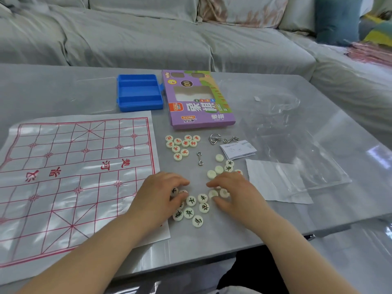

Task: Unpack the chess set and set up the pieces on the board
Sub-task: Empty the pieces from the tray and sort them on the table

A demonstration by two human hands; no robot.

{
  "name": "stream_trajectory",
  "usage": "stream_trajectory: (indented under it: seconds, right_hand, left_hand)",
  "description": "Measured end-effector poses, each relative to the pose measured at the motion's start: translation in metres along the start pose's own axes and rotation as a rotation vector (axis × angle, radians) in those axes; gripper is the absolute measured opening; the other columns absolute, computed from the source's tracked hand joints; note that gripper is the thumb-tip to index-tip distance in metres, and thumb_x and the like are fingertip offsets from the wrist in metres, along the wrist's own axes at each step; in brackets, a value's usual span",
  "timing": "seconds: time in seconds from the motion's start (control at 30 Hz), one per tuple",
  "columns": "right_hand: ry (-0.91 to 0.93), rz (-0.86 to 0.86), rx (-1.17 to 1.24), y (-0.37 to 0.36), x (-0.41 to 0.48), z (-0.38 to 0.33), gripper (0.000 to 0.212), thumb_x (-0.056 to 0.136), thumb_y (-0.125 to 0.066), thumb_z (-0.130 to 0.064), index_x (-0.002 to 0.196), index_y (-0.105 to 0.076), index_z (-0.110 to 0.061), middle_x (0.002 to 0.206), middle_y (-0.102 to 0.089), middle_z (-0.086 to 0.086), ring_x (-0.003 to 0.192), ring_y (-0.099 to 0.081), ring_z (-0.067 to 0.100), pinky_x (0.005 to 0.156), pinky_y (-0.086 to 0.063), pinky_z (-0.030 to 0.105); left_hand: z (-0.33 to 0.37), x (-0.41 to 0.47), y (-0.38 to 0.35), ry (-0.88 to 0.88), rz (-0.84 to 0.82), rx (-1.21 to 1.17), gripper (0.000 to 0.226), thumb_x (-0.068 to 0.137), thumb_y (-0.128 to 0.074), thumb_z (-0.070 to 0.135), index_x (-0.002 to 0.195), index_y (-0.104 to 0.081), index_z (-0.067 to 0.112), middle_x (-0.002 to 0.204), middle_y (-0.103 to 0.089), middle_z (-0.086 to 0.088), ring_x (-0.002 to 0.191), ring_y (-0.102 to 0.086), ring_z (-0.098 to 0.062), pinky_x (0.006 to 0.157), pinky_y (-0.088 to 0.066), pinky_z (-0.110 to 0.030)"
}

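My left hand lies palm down, fingers and thumb curled, pinching a black-lettered piece. My right hand arches over the face-down pieces; whether it grips them I cannot tell. The board lies at nine o'clock and the red-lettered pieces at twelve.

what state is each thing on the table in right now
board sheet, unfolded flat, no pieces on it
blue case, open, compartments empty
purple box, lying flat
red pieces, grouped face up, off the board
black pieces, loose, off the board
left hand, fingers curled over black pieces
right hand, fingers touching face-down pieces
plastic bag, lying flat
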State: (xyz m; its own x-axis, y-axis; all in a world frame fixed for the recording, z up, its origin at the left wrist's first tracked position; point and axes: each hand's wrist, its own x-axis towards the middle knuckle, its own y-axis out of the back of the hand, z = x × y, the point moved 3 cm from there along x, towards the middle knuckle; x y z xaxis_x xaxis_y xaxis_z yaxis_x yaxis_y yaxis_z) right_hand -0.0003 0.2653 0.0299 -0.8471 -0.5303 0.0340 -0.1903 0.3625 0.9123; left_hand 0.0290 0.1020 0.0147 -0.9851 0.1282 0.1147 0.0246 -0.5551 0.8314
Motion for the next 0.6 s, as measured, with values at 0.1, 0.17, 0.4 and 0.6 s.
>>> stream_trajectory:
  seconds: [0.1, 0.17, 0.4, 0.6]
  right_hand:
    - [0.016, 0.054, -0.086, 0.001, -0.010, 0.012, 0.025, 0.063, -0.063, -0.018, 0.086, -0.070, -0.017, 0.085, -0.066, 0.000, 0.078, -0.064, 0.025, 0.061, -0.051, 0.029]
    - [0.006, 0.071, -0.114, -0.001, -0.014, 0.018, 0.027, 0.051, -0.064, -0.022, 0.078, -0.069, -0.020, 0.073, -0.063, -0.003, 0.061, -0.064, 0.020, 0.049, -0.049, 0.023]
    - [-0.126, 0.065, -0.019, 0.002, -0.021, 0.031, 0.036, 0.078, -0.053, -0.029, 0.108, -0.065, -0.014, 0.107, -0.058, 0.006, 0.102, -0.051, 0.025, 0.082, -0.030, 0.020]
    - [-0.086, 0.075, 0.008, -0.001, -0.021, 0.034, 0.031, 0.083, -0.060, -0.026, 0.112, -0.062, -0.016, 0.110, -0.056, 0.005, 0.106, -0.049, 0.024, 0.082, -0.029, 0.019]
  left_hand:
    - [0.015, 0.006, -0.001, -0.111, 0.025, 0.047, 0.029, 0.068, -0.058, 0.027, 0.088, -0.073, 0.014, 0.088, -0.071, 0.000, 0.082, -0.066, -0.023, 0.075, -0.039, -0.030]
    - [0.031, 0.012, -0.005, -0.120, -0.034, 0.105, 0.036, 0.082, -0.049, 0.039, 0.107, -0.066, 0.021, 0.109, -0.064, 0.005, 0.104, -0.056, -0.018, 0.087, -0.030, -0.026]
    - [0.036, 0.030, -0.025, -0.070, -0.166, 0.231, 0.032, 0.090, -0.049, 0.037, 0.121, -0.054, 0.030, 0.121, -0.054, 0.010, 0.115, -0.041, -0.012, 0.091, -0.022, -0.024]
    - [0.033, 0.031, -0.024, -0.056, -0.144, 0.182, 0.035, 0.085, -0.055, 0.043, 0.117, -0.056, 0.030, 0.117, -0.054, 0.011, 0.112, -0.042, -0.009, 0.088, -0.019, -0.021]
